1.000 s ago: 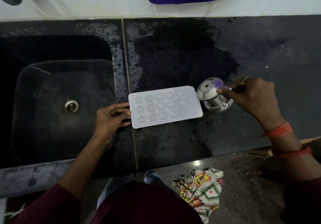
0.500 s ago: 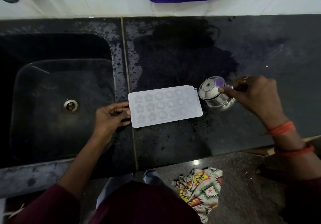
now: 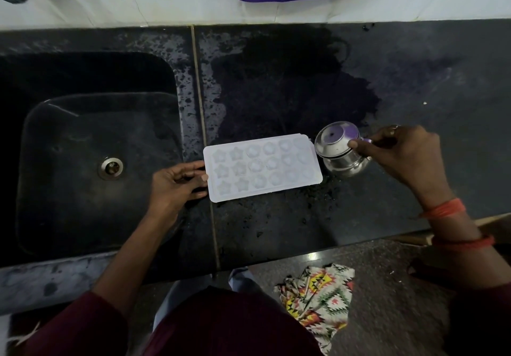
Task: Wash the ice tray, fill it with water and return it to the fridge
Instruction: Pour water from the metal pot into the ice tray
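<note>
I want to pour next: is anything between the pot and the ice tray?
Nothing visible. The right hand holds the pot beside the tray's right end; the left hand holds only its left edge.

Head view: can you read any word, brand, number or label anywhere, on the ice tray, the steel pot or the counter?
No readable text anywhere in this view.
Ice tray: only moulded star and round cavities, no lettering visible.
Steel pot: plain shiny metal, no mark visible.
Patterned cloth: geometric print only, no words.
</note>
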Available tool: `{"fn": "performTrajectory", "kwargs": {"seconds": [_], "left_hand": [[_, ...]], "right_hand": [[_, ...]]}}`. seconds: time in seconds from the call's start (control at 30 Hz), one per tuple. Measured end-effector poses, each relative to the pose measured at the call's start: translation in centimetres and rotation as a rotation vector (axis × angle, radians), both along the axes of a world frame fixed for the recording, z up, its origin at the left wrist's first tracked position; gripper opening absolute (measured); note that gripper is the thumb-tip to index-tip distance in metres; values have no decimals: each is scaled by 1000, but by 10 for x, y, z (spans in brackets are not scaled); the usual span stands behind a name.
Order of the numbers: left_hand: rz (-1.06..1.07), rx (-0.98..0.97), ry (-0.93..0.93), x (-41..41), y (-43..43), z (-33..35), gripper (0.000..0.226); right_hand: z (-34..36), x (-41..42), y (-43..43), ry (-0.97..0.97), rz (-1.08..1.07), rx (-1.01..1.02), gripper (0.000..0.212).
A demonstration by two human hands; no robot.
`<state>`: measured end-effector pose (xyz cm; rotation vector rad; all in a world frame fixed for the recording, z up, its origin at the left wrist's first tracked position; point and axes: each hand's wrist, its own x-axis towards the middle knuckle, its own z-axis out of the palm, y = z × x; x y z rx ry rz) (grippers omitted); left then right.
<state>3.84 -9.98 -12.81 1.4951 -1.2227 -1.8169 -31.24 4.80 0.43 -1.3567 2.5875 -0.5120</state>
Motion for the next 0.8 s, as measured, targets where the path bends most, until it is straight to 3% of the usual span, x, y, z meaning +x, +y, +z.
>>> {"fn": "performTrajectory", "kwargs": {"seconds": [0.23, 0.47, 0.8], "left_hand": [[1, 0, -2, -1, 0, -1, 26], [-16, -5, -12, 0, -2, -2, 26], [-25, -21, -11, 0, -4, -1, 27]], "right_hand": [[1, 3, 22, -162, -109, -68, 22], [1, 5, 25, -70, -74, -20, 35], [0, 8, 14, 24, 55, 12, 38]]}}
